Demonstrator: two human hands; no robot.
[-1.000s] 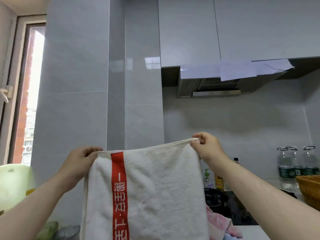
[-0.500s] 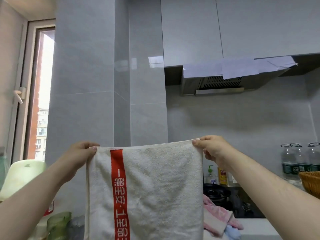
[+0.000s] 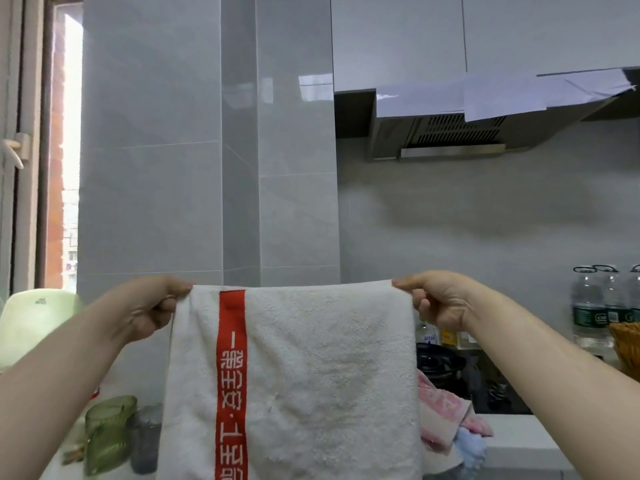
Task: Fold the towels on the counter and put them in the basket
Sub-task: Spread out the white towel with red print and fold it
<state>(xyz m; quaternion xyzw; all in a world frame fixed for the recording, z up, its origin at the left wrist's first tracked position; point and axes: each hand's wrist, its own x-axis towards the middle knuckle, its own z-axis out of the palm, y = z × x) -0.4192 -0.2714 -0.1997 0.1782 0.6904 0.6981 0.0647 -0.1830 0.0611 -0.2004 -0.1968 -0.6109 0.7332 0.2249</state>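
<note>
Towel: a white towel point(image 3: 311, 375) hangs in the air between the two hands, spread flat and facing the camera, and its lower part runs off the bottom of the view.
Stripe: a red band point(image 3: 231, 375) with white characters runs from top to bottom, nearer the left hand.
Left hand point(image 3: 149, 306): thumb and curled fingers pinch the top left corner.
Right hand point(image 3: 436, 303): pinches the top right corner in the same way.
Edges: the top hem is pulled nearly level and taut from hand to hand. Both side edges fall roughly straight, and the bottom edge is out of view.
Room: above and beyond the hands stands a glossy grey tiled wall point(image 3: 152, 168). A range hood point(image 3: 450, 136) sits high above the right hand.
Below the right hand: a pink towel point(image 3: 440, 410) and a blue cloth point(image 3: 471, 445) lie bunched on the pale counter point(image 3: 519, 441), partly hidden by the white towel.
Basket point(image 3: 627, 344): woven wicker, right of the right forearm, with only its edge showing.
Below the left forearm: a translucent green cup point(image 3: 107, 431) stands beside a grey cup point(image 3: 147, 438).
Texture: the towel is looped terry, slightly dingy at its middle.
</note>
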